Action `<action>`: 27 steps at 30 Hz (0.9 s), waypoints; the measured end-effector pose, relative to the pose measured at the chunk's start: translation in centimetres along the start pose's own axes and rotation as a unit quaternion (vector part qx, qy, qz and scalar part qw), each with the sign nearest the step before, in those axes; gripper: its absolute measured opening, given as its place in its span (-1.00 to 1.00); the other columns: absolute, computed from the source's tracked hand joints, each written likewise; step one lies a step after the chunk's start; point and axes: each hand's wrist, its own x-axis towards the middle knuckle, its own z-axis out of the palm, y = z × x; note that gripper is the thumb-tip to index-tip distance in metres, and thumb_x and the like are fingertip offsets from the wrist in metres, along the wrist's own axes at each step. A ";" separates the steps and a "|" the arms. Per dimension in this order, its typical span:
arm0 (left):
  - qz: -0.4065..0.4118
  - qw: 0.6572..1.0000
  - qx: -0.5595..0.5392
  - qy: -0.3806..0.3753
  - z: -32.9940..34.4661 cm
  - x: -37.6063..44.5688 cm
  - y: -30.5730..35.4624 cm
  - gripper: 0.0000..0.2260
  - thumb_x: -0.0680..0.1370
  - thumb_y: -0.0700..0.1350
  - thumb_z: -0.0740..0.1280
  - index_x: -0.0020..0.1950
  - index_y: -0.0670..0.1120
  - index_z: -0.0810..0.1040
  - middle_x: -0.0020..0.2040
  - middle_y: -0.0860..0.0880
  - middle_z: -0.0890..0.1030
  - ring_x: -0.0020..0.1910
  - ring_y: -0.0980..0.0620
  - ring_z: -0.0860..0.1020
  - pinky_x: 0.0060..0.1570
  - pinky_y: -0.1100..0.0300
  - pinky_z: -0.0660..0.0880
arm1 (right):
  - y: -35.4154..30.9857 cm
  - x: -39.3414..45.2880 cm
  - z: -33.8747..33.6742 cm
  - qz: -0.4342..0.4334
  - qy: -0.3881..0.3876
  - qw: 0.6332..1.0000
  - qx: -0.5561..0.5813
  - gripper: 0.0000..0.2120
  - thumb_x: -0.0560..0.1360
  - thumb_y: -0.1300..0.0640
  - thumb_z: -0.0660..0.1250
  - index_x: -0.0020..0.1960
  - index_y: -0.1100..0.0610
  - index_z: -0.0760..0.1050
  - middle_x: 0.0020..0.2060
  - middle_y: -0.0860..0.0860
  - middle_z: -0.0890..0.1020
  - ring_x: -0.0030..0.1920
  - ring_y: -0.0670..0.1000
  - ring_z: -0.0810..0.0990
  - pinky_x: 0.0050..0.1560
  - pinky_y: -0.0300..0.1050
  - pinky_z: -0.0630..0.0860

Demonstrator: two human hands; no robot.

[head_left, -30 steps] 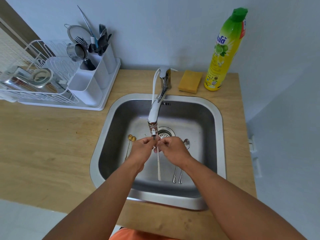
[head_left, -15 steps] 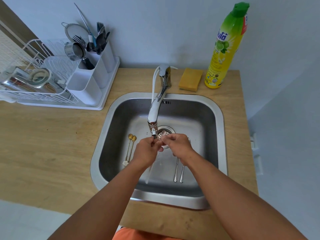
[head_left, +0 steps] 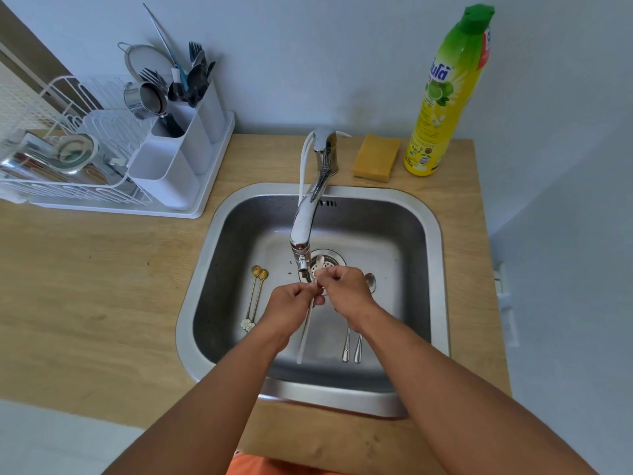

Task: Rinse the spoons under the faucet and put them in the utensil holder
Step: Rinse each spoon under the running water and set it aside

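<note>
Both hands hold a white-handled spoon (head_left: 305,332) just below the faucet (head_left: 303,231) spout, over the drain. My left hand (head_left: 291,305) grips the upper handle. My right hand (head_left: 344,289) pinches near the bowl, which pokes up beside the spout. On the sink (head_left: 435,269) floor lie two gold spoons (head_left: 256,293) at the left and two silver spoons (head_left: 358,337) at the right, partly under my right wrist. The white utensil holder (head_left: 181,132) stands in the dish rack at the far left, with cutlery in its back compartments.
A white dish rack (head_left: 61,159) with metal dishes sits on the wooden counter at the left. A yellow sponge (head_left: 376,157) and a tall dish soap bottle (head_left: 445,97) stand behind the sink on the right. The wall runs close behind.
The spoon's handle swung left and back toward the middle while both hands stayed under the spout. The spoon's bowl now shows above my right fingers.
</note>
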 end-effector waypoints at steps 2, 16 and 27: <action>-0.009 1.000 -0.013 0.006 0.1 0.3 0.3 -0.76 0.67 0.01 0.31 -0.03 -0.04 0.73 -0.24 0.08 0.75 -0.20 0.19 0.62 -0.15 0.22 0.48 | -0.2 -0.1 0.0 -0.007 -0.006 1.000 0.015 -0.83 0.63 0.19 0.37 -0.12 0.14 0.66 -0.43 -0.10 0.70 -0.47 -0.16 0.63 -0.40 -0.39 0.49; 0.015 0.994 0.086 -0.063 -2.0 -0.9 -1.9 -0.80 0.68 0.06 0.29 0.05 0.07 0.70 -0.11 0.16 0.76 -0.03 0.18 0.66 -0.05 0.23 0.47 | -1.3 2.9 -1.4 0.004 0.089 0.994 0.068 -0.88 0.58 0.07 0.45 -0.12 0.05 0.69 -0.18 -0.04 0.75 -0.15 -0.04 0.67 -0.06 -0.11 0.59; -0.054 0.994 0.030 -0.087 -2.6 -0.9 -2.4 -0.77 0.69 0.01 0.28 0.09 0.02 0.74 -0.13 0.09 0.75 0.00 0.05 0.67 0.03 0.15 0.54 | -0.6 2.0 -0.3 -0.033 0.058 0.998 0.014 -0.80 0.60 -0.02 0.40 -0.16 0.00 0.66 -0.25 -0.09 0.71 -0.24 -0.12 0.61 -0.23 -0.29 0.51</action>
